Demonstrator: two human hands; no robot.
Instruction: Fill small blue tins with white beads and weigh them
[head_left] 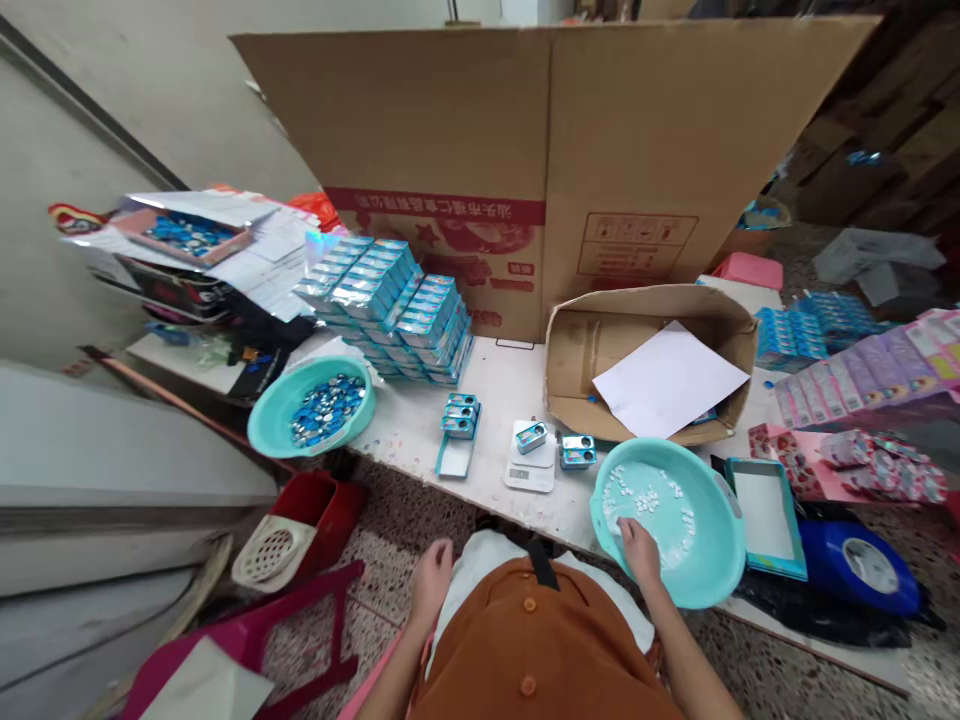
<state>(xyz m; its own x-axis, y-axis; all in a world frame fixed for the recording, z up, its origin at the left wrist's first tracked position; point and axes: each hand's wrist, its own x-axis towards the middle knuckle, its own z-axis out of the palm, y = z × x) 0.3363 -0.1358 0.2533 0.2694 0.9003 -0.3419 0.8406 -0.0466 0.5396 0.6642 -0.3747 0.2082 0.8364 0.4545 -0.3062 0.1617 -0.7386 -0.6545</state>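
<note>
My right hand [640, 553] reaches into a teal plastic basin [697, 585], its fingertips down among scattered small white pieces [645, 505]. Whether those fingers grip any piece is hidden. My left hand [431, 585] hangs curled at the table's front edge, over my orange garment, touching nothing I can make out. Further off on the white tabletop [495, 385], a small blue tin [531, 437] lies on a digital scale [531, 470]. Beside that scale sit stacked tins [577, 451].
A second teal basin [279, 425] holds shiny blue-and-silver items. Stacked blue boxes [390, 305] stand behind it. An open cardboard box [600, 340] holds a white paper sheet. A blue-rimmed tray [765, 518] and blue tape roll [859, 565] lie right; a red crate [319, 515] sits on the floor left.
</note>
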